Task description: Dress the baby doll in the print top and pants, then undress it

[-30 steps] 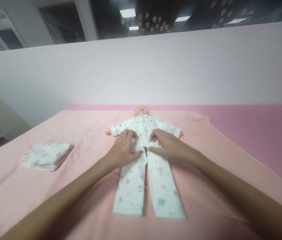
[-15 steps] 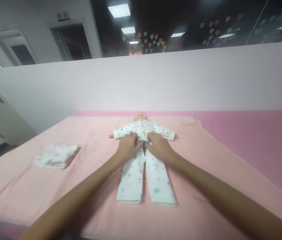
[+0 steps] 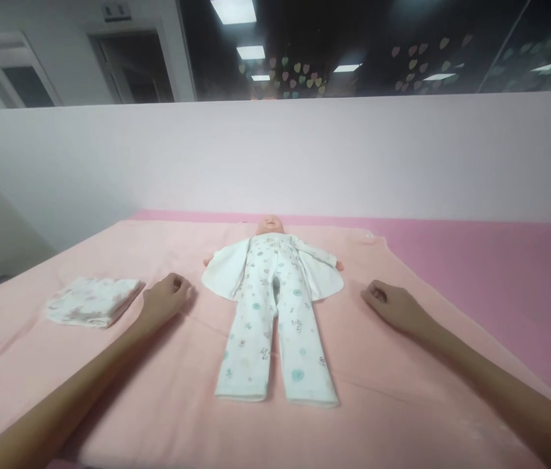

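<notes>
A doll (image 3: 270,225) lies on its back on a pink sheet, its head toward the wall. Its white printed garment (image 3: 256,326) has two long legs spread toward me, and the front panels lie folded outward, showing a plain inner side over the arms. My left hand (image 3: 167,294) rests curled to the left of the doll, close to a folded cloth. To the right of the doll is my right hand (image 3: 393,305), its fingers also curled. Neither hand touches the garment, and nothing shows in either one.
A folded printed white cloth (image 3: 92,301) lies at the left. The pink sheet (image 3: 402,404) covers a deeper pink mat (image 3: 490,273). Behind rises a low white wall (image 3: 305,156) with dark glass above it.
Both hands have let go of the garment at the doll's waist and moved apart, left and right. The upper panels are now folded outward over the doll's arms.
</notes>
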Demonstrator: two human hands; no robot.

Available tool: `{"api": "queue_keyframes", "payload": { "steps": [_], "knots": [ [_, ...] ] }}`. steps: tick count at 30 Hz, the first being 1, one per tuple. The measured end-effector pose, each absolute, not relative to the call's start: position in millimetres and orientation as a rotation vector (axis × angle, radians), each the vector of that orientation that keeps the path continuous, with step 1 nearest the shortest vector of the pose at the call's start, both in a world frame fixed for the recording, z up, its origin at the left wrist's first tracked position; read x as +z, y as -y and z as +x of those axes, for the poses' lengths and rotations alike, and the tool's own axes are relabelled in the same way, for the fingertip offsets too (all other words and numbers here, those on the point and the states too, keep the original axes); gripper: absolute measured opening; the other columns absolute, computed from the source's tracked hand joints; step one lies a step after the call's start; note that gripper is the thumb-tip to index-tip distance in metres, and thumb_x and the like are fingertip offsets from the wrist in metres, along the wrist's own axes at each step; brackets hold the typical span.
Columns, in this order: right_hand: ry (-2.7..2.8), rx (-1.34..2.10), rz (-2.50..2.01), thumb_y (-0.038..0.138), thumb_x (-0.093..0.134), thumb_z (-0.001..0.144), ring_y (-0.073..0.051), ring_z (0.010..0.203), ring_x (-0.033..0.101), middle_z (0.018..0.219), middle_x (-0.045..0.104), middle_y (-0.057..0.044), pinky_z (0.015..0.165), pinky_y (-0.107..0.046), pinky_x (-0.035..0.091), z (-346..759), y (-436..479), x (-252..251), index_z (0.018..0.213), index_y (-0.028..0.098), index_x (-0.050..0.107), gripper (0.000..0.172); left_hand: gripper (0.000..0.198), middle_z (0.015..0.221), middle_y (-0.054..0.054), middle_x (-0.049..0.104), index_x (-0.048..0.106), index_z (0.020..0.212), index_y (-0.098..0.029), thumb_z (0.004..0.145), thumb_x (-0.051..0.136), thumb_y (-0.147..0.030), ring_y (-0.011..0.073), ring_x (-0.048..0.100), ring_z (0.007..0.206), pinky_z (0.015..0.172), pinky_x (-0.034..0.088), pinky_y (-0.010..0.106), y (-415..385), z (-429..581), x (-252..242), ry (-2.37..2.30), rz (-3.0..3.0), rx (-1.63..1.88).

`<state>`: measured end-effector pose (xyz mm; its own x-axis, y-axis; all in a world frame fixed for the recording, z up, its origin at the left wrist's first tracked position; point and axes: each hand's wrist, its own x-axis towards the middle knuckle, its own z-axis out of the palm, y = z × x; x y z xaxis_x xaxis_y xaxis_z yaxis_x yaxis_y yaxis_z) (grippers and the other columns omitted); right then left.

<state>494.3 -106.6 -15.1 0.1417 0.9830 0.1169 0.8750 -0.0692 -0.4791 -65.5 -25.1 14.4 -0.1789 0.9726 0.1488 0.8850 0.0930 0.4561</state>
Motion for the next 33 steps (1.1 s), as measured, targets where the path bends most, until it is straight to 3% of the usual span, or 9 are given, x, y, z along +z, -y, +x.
{"api": "queue_keyframes", "payload": {
  "steps": [3,7,12,18,23,25,28,30,33],
  "knots": [
    [1.689,0.295,-1.927,0.056,0.054,0.093,-0.024,0.082,0.06,0.09,0.065,-0.006,0.075,-0.035,0.045,474.6,98.3,-13.6,0.095,0.025,0.057,0.032,0.033,0.104,0.007,0.074,0.065,0.106,-0.023,0.091,0.053,-0.05,0.0316,0.068,0.097,0.086,0.047,0.042,14.4,-51.1,17.3,-2.096,1.963,0.852],
    [1.755,0.144,-1.705,0.05,0.057,0.093,-0.025,0.098,0.06,0.11,0.066,-0.009,0.085,-0.036,0.047,431.2,57.8,0.0,0.117,0.023,0.062,0.037,0.046,0.131,0.014,0.066,0.065,0.121,-0.019,0.095,0.049,-0.054,0.0321,0.061,0.115,0.097,0.048,0.043,-25.7,-14.9,25.0,-1.841,2.177,1.015],
    [1.93,-0.079,-1.56,0.039,0.057,0.094,-0.029,0.12,0.052,0.131,0.061,-0.014,0.104,-0.041,0.04,386.1,-6.3,3.7,0.14,0.018,0.058,0.05,0.053,0.139,0.016,0.064,0.064,0.129,-0.018,0.104,0.036,-0.055,0.0326,0.056,0.127,0.105,0.044,0.043,-83.3,30.1,28.3,-1.634,2.301,0.876],
    [1.931,-0.108,-1.559,0.028,0.043,0.102,-0.025,0.113,0.057,0.123,0.067,-0.012,0.103,-0.037,0.037,378.6,-52.6,9.0,0.124,0.019,0.069,0.036,0.053,0.118,0.015,0.072,0.064,0.121,-0.021,0.109,0.02,-0.05,0.0346,0.062,0.11,0.102,0.038,0.049,-94.9,54.0,6.4,-1.803,2.487,0.711],
    [1.646,0.23,-1.861,0.039,0.047,0.102,-0.024,0.101,0.063,0.11,0.072,-0.01,0.09,-0.032,0.042,414.4,-81.2,9.2,0.11,0.018,0.072,0.033,0.051,0.114,0.015,0.072,0.064,0.119,-0.021,0.11,0.022,-0.049,0.0359,0.06,0.106,0.1,0.038,0.052,-91.1,53.6,0.1,-1.794,2.503,0.723],
    [1.564,0.297,-1.948,0.033,0.054,0.097,-0.024,0.101,0.064,0.114,0.072,-0.011,0.088,-0.032,0.043,427.0,-88.8,6.8,0.114,0.017,0.072,0.03,0.051,0.119,0.015,0.071,0.065,0.121,-0.022,0.11,0.023,-0.049,0.0357,0.059,0.111,0.102,0.038,0.052,-93.0,52.6,3.7,-1.768,2.449,0.75],
    [1.54,0.229,-1.879,0.029,0.05,0.098,-0.023,0.108,0.064,0.125,0.069,-0.012,0.095,-0.034,0.045,431.5,-91.5,5.8,0.131,0.017,0.066,0.039,0.049,0.141,0.014,0.063,0.062,0.134,-0.021,0.11,0.027,-0.046,0.0346,0.053,0.128,0.11,0.037,0.05,-94.6,54.3,10.9,-1.696,2.381,0.939],
    [1.624,0.146,-1.728,0.035,0.045,0.101,-0.023,0.116,0.062,0.132,0.067,-0.013,0.103,-0.036,0.046,423.9,-88.3,6.8,0.137,0.017,0.064,0.044,0.05,0.148,0.014,0.058,0.058,0.141,-0.019,0.11,0.028,-0.045,0.0325,0.049,0.136,0.115,0.036,0.048,-93.3,57.9,14.1,-1.602,2.413,1.044],
    [1.869,0.119,-1.541,0.05,0.037,0.107,-0.026,0.137,0.053,0.149,0.057,-0.012,0.119,-0.043,0.04,403.7,-80.8,4.8,0.151,0.018,0.056,0.058,0.053,0.145,0.013,0.062,0.056,0.144,-0.02,0.111,0.025,-0.047,0.0329,0.052,0.134,0.116,0.035,0.051,-90.1,63.9,13.1,-1.509,2.497,0.914]
  ]
}}
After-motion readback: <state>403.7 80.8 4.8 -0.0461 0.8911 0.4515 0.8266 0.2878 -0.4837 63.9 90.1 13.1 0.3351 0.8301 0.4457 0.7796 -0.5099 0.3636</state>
